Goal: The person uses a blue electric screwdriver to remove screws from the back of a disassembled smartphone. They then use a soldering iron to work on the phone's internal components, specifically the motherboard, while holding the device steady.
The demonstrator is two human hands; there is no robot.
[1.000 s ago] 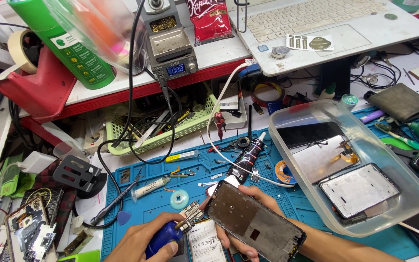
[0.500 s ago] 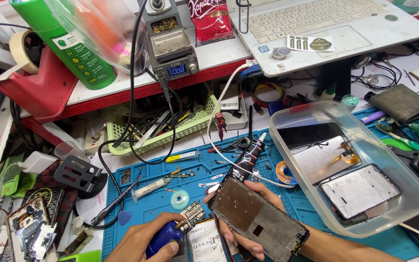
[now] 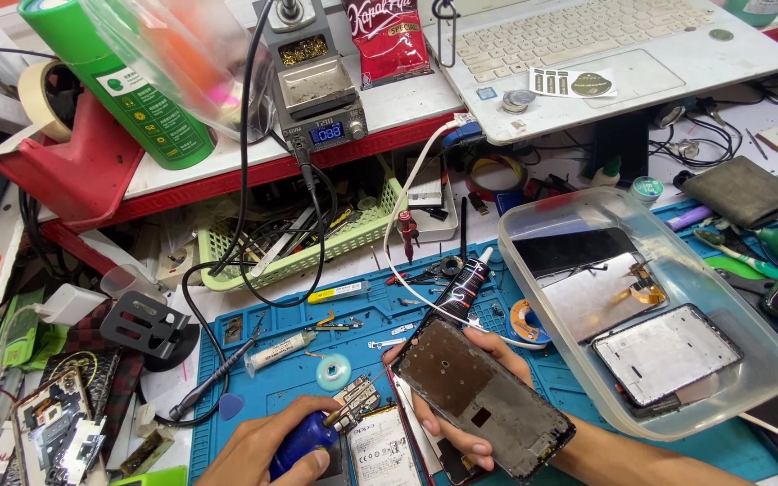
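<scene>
Looking down on a crowded phone-repair bench.

Hardly any change over the last second: phone frame (image 3: 483, 400) tipped and nudged a little toward the right, otherwise as before. Judged from that, a pause for inspection or lining up rather than a new step.

Right hand (image 3: 450, 430) closed around the frame from beneath, fingertips curling over its top edge and left side, dark inner face turned up and held just above the mat (image 3: 290, 387). Left hand (image 3: 263, 445) wrapped in a fist around a blue-handled screwdriver (image 3: 306, 439), tip aimed at a small circuit board (image 3: 355, 400) just left of the frame. Below that, a white-labelled battery (image 3: 382, 450) lying flat, partly under the frame.

On the blue mat: a black glue tube (image 3: 461, 288), a syringe (image 3: 281, 349), a roll of tape (image 3: 333, 371), loose small parts. To the right, a clear plastic tub (image 3: 767, 378) with screens and a metal plate inside. Behind the mat, a green basket (image 3: 317, 256) full of tools and cables.

On a raised red-edged shelf at the back: a soldering station (image 3: 317, 99), a white laptop (image 3: 587, 45), a green can (image 3: 128, 99), a red tape dispenser (image 3: 56, 162). Nothing of the room beyond the bench in view.
</scene>
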